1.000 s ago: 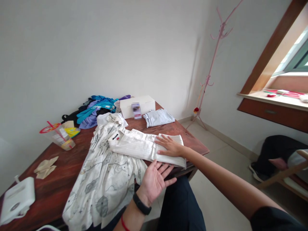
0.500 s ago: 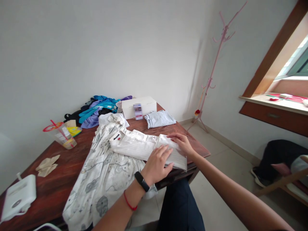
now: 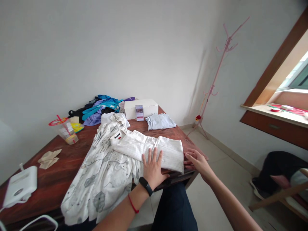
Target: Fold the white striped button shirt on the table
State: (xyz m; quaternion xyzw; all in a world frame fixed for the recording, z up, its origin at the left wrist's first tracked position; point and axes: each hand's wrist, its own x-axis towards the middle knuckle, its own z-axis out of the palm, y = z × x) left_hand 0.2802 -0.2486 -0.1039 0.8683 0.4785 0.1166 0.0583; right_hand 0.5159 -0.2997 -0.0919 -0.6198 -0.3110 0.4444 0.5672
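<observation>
A white ribbed shirt lies folded into a long band, its collar and label at the left and its right part doubled over. My left hand presses on its near side, palm down with fingers spread. Just off the shirt's right end is my right hand, fingers slightly bent and apart, with nothing visible in them. Whether its fingertips touch the fabric edge I cannot tell. Under the shirt's left part spreads a white garment with grey cloud prints, hanging over the table's front edge.
On the brown wooden table are a folded light-blue garment, a white box, a heap of blue and purple clothes, a plastic cup with straw, a crumpled tissue and a white device. A pink coat stand stands beyond.
My right hand has left the top of the shirt and moved toward me, past its right end. My left hand has shifted slightly left and spread its fingers. The view has tilted slightly.
</observation>
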